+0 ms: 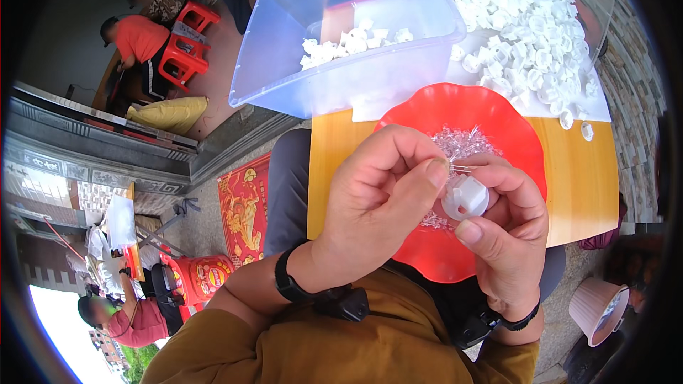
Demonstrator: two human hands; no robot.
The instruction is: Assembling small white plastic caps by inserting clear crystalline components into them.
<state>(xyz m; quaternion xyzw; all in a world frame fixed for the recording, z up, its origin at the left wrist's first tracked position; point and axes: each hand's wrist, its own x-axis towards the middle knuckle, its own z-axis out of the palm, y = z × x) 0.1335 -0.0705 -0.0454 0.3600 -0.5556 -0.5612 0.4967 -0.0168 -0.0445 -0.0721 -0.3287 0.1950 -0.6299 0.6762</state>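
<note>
My right hand (509,220) grips a small white plastic part (466,198) with a round base, a squared top and a dark hole in its side. Close against it, my left hand (388,185) pinches thin clear pins (461,168) between thumb and forefinger, their ends reaching toward the right fingers. Whether the pins touch the white part cannot be told. Beneath both hands lies a red scalloped plate (509,117) holding a heap of clear thin plastic pins (466,144); the hands cover part of it.
A clear bluish bin (284,92) with several white parts (348,44) stands at the far side of the wooden table (580,185). A large pile of white parts (526,35) lies at the far right. A pale pleated bin (594,309) is on the floor at right. Other people sit at left.
</note>
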